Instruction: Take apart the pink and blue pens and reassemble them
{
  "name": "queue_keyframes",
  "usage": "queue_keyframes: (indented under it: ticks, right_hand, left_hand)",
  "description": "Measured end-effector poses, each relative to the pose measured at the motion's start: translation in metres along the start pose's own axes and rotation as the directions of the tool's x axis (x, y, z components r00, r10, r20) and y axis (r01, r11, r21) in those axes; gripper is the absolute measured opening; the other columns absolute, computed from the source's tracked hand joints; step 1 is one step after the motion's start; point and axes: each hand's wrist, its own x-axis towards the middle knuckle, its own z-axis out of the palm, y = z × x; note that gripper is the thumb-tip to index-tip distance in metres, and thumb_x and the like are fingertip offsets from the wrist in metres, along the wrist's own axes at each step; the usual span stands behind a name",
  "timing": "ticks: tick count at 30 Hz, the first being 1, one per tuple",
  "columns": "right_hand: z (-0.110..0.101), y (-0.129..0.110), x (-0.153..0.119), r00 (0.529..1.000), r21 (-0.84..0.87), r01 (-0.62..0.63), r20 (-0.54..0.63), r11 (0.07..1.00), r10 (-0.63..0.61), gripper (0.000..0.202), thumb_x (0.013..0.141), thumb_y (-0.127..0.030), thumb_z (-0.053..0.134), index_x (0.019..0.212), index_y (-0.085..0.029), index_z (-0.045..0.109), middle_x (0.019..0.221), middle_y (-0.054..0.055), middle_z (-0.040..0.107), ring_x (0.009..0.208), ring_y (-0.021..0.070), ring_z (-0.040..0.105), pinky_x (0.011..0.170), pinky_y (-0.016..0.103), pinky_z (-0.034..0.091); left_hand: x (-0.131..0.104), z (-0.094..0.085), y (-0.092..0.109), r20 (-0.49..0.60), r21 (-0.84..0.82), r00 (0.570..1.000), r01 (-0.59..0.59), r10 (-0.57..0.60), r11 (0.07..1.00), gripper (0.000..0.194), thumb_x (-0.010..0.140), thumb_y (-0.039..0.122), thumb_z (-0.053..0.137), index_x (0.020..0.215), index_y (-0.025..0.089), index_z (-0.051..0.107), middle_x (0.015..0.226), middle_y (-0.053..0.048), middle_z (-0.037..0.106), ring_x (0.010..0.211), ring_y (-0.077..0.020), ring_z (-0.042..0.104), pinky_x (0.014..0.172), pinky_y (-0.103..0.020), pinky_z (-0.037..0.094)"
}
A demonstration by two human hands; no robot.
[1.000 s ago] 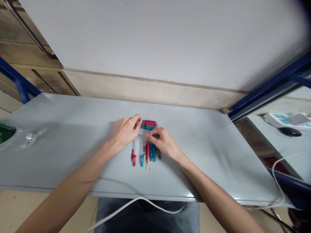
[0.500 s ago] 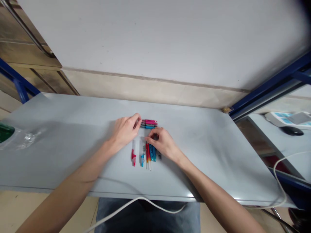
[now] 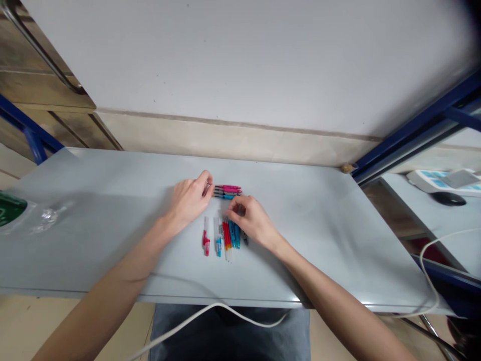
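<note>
My left hand [image 3: 192, 194] is closed, thumb and fingertips curled together at the left ends of a stack of pen parts. In that stack, pink pen barrels [image 3: 230, 188] lie sideways above a blue one [image 3: 228, 197]. My right hand [image 3: 251, 220] is also closed, thumb and forefinger pinched just below the stack. What either pinch holds is too small or hidden. Below lie a clear barrel with a red clip [image 3: 206, 239], another with a blue clip [image 3: 218, 241], red-orange refills [image 3: 227, 235] and teal grip parts [image 3: 235, 234]. A dark-tipped piece [image 3: 245, 238] is partly covered by my right hand.
A green item in clear plastic [image 3: 45, 216] lies on the grey table [image 3: 112, 250] at the left. A white cable [image 3: 210, 307] crosses the front edge. At the right, a black mouse [image 3: 449, 199] rests on a lower surface. A wall borders the back.
My left hand has shifted slightly left, showing more of the stacked pens' left ends. The right hand stays nearly in place. The whole view has moved a little.
</note>
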Motion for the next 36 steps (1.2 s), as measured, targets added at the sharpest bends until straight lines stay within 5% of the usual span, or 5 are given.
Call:
queue_keyframes:
  ticks: [3, 6, 16, 27, 36]
  right_hand:
    - [-0.003, 0.008, 0.003, 0.994, -0.015, 0.012, -0.111, 1.0, -0.014, 0.009, 0.089, -0.017, 0.056, 0.083, -0.021, 0.061, 0.081, 0.001, 0.065, 0.074, 0.0168, 0.052, 0.073, 0.03, 0.039]
    - [-0.008, 0.015, 0.007, 0.981, -0.072, 0.012, -0.19, 0.997, -0.026, 0.01, 0.089, -0.019, 0.054, 0.083, -0.02, 0.062, 0.079, 0.002, 0.064, 0.074, 0.0177, 0.052, 0.073, 0.03, 0.038]
    - [-0.009, 0.028, 0.013, 0.976, -0.079, -0.005, -0.216, 0.997, -0.012, 0.012, 0.089, -0.022, 0.055, 0.08, -0.019, 0.063, 0.071, 0.001, 0.063, 0.066, 0.0163, 0.052, 0.068, 0.029, 0.037]
    - [-0.01, 0.03, 0.015, 0.979, -0.074, 0.012, -0.204, 0.997, -0.027, 0.011, 0.09, -0.02, 0.054, 0.084, -0.019, 0.064, 0.073, 0.001, 0.062, 0.069, 0.0163, 0.052, 0.069, 0.028, 0.037]
    - [-0.007, 0.038, 0.019, 0.972, -0.166, 0.131, -0.171, 0.977, -0.16, 0.012, 0.089, -0.012, 0.065, 0.096, -0.02, 0.071, 0.091, 0.005, 0.06, 0.09, 0.0225, 0.052, 0.088, 0.035, 0.041]
  left_hand:
    - [0.0, -0.011, -0.01, 0.103, 0.039, 0.993, 0.051, -0.055, 0.998, 0.007, 0.094, 0.03, 0.053, 0.095, 0.024, 0.056, 0.071, -0.001, 0.066, 0.062, -0.0192, 0.06, 0.056, -0.029, 0.027]
    - [-0.01, -0.019, -0.019, 0.27, -0.102, 0.962, 0.075, -0.045, 0.992, 0.006, 0.089, 0.029, 0.055, 0.086, 0.024, 0.052, 0.066, 0.002, 0.061, 0.056, -0.0161, 0.053, 0.055, -0.028, 0.029]
    - [-0.033, -0.021, -0.012, 0.534, -0.303, 0.844, 0.242, -0.047, 0.922, 0.02, 0.087, 0.041, 0.055, 0.082, 0.024, 0.046, 0.051, 0.007, 0.055, 0.047, -0.0139, 0.046, 0.052, -0.025, 0.034]
    - [-0.035, -0.02, -0.018, 0.547, -0.396, 0.836, 0.202, 0.053, 0.896, 0.029, 0.094, 0.05, 0.049, 0.092, 0.022, 0.056, 0.05, 0.003, 0.064, 0.049, -0.0167, 0.058, 0.055, -0.025, 0.04]
    - [-0.036, -0.014, -0.024, 0.632, -0.498, 0.772, 0.339, 0.066, 0.798, 0.031, 0.101, 0.051, 0.037, 0.112, 0.023, 0.045, 0.058, 0.001, 0.068, 0.033, -0.0112, 0.042, 0.038, -0.022, 0.032]
